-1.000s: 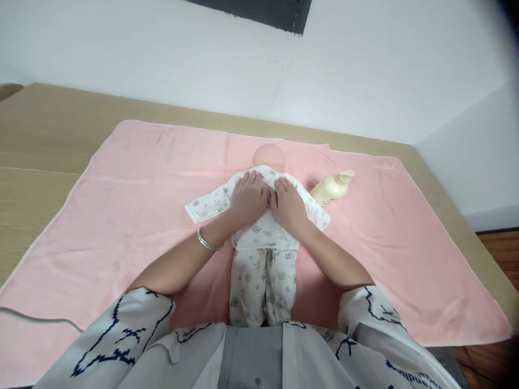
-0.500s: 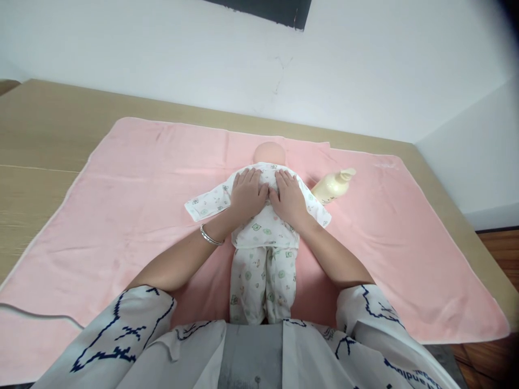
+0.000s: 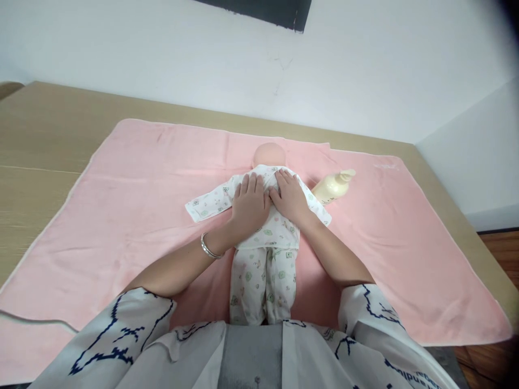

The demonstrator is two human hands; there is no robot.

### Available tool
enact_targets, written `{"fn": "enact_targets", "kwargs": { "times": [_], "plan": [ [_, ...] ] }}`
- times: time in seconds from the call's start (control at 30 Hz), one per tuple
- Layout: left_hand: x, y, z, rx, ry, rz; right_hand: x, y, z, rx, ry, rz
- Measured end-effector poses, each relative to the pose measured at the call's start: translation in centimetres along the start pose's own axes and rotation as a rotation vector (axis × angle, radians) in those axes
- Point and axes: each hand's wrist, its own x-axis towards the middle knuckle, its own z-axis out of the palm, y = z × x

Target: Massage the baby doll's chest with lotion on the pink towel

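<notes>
On the pink mat [image 3: 141, 178], the doll [image 3: 267, 240], head [image 3: 270, 155] toward twelve o'clock, looks light, best torso-held; left hand [image 3: 250, 204], right hand [image 3: 290, 198] flat, fingers nearly together.

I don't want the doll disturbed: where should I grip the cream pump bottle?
The pump bottle is probably best gripped by its rounded body below the pump head, right hand from the right, where its top points; the doll borders its left.
</notes>
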Motion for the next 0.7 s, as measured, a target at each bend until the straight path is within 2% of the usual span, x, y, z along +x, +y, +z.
{"fn": "enact_targets", "kwargs": {
  "times": [0.27,0.53,0.7],
  "plan": [
    [2.3,-2.2,0.0,-0.049,-0.078,0.012,-2.8,-2.5,0.2,-0.078,0.067,-0.062],
    [-0.1,0.3,-0.5,0.048,-0.042,0.053,0.3,0.4,0.0,0.005,0.033,-0.002],
    [1.7,-1.2,-0.5,-0.027,-0.103,0.033,-1.6,-1.7,0.3,-0.032,0.034,-0.034]
  ]
}}
